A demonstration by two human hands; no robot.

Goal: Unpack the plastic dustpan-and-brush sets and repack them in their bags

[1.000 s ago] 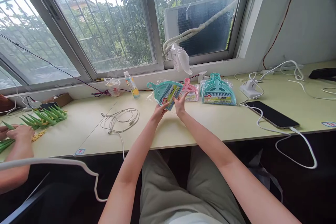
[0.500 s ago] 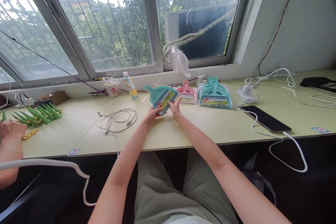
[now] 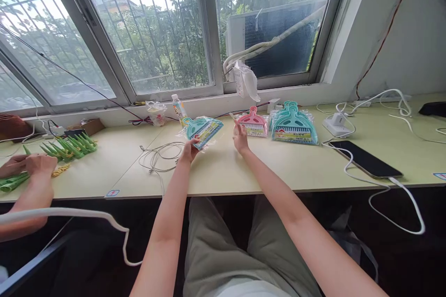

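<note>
My left hand [image 3: 190, 149] is closed on the lower edge of a teal dustpan and brush set [image 3: 205, 131] in clear plastic wrap, tilted above the table. To the right, my right hand [image 3: 240, 138] is at the left edge of a pink dustpan and brush set [image 3: 253, 125], also wrapped. Its fingers look pinched on the loose wrapper there, and the fingertips are partly hidden. More teal dustpan and brush sets [image 3: 293, 125] lie stacked just right of the pink one.
A drink bottle [image 3: 179, 109] stands behind the held set. Coiled cable [image 3: 160, 158], a charging phone [image 3: 367, 160] and a white power adapter [image 3: 336, 124] lie around. At left, another person's hands [image 3: 41, 164] work by green plant-like pieces [image 3: 71, 147].
My right hand has let go of the teal set and moved to the pink set's left edge. My left hand has carried the teal set leftward. The view has turned slightly left.
</note>
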